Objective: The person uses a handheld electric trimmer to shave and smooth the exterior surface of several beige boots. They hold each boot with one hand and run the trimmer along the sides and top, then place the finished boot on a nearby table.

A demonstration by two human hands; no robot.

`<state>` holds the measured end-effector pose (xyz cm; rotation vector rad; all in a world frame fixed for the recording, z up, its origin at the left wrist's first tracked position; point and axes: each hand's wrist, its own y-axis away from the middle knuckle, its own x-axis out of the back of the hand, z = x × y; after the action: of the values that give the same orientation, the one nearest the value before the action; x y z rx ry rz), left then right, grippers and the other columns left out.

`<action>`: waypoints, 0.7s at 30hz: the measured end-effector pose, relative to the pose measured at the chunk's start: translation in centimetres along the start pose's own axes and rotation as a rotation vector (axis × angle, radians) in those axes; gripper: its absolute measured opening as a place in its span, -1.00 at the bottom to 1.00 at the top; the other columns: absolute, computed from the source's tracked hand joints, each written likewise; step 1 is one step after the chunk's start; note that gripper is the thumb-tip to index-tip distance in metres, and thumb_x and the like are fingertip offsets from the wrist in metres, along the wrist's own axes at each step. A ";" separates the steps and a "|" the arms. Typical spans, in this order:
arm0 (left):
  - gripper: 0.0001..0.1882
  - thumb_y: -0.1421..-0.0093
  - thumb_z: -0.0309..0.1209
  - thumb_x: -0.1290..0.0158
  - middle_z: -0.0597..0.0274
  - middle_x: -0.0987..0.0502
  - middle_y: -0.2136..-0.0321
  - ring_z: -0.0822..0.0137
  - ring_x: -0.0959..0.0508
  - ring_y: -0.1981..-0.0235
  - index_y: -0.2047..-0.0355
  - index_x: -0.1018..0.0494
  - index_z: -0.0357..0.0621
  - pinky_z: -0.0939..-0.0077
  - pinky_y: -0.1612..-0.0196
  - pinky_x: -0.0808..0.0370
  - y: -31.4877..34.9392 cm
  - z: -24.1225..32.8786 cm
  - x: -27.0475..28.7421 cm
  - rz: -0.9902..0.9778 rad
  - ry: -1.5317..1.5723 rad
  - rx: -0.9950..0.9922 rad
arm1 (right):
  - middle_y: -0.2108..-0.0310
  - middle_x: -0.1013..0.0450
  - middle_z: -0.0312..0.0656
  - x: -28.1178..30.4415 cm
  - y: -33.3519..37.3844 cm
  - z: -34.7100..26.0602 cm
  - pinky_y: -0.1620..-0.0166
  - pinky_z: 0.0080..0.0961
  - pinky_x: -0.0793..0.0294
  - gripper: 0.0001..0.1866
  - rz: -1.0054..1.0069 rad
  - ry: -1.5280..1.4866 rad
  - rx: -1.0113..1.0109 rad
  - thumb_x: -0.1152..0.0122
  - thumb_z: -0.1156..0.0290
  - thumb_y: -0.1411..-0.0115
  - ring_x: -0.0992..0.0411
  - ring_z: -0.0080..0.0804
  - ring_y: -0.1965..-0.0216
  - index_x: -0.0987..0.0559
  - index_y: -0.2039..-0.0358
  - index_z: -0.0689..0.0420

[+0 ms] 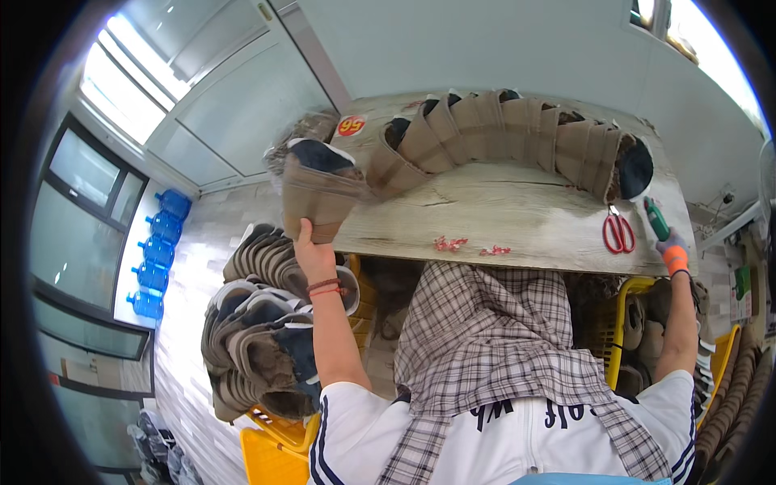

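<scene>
At the table's left edge, my left hand (314,257) is closed on the lower end of a brown shoe upper (319,198) with a dark navy lining. The upper is tilted, its far edge slightly blurred. On the right, my right hand (673,254), in a grey and orange glove, is closed round a green hand-held tool (657,218), whose exact kind I cannot make out. Red-handled scissors (619,232) lie just left of that hand. Beyond both hands, a curved row of nested brown shoe uppers (485,133) stretches across the wooden table (485,206).
Small red and white scraps (450,243) lie near the table's front edge. A plastic-wrapped bundle (311,128) sits at its far left corner. Stacked uppers (263,335) fill a yellow crate (275,453) on the left. Another yellow basket (618,331) stands on the right.
</scene>
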<state>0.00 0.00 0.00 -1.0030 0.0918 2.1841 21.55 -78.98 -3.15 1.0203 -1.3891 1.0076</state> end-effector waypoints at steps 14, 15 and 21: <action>-0.63 -0.32 -0.32 0.22 0.00 -0.38 -0.06 0.05 -0.34 -0.11 -0.05 -0.31 -0.27 0.01 -0.19 -0.22 4.1 6.6 -9.4 -0.235 0.578 0.482 | 0.52 -0.44 -0.30 9.7 12.1 -12.8 0.39 -0.61 -0.36 -0.63 0.097 -1.199 0.429 -0.30 0.30 -0.03 -0.36 -0.55 0.51 -0.48 0.21 0.23; -0.63 -0.33 -0.32 0.23 -0.01 -0.38 -0.06 0.05 -0.34 -0.11 -0.05 -0.31 -0.27 0.01 -0.19 -0.21 4.2 5.9 -10.4 -0.235 0.571 0.546 | 0.55 -0.41 -0.35 10.6 14.7 -15.4 0.40 -0.64 -0.35 -0.62 0.011 -1.297 0.460 -0.33 0.31 0.00 -0.31 -0.60 0.53 -0.49 0.22 0.23; -0.61 -0.33 -0.33 0.26 -0.05 -0.34 -0.08 0.03 -0.33 -0.12 -0.07 -0.27 -0.30 0.01 -0.20 -0.22 6.2 -1.0 -12.7 -0.198 0.634 0.880 | 0.50 -0.48 -0.10 10.8 21.5 -18.6 0.37 -0.38 -0.43 -0.46 0.340 -0.885 0.772 -0.49 0.13 0.23 -0.47 -0.21 0.45 -0.53 0.29 0.19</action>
<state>2.25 -12.30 6.67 -1.0453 1.0859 1.3222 5.41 -55.71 8.00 2.0111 -1.9725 1.4895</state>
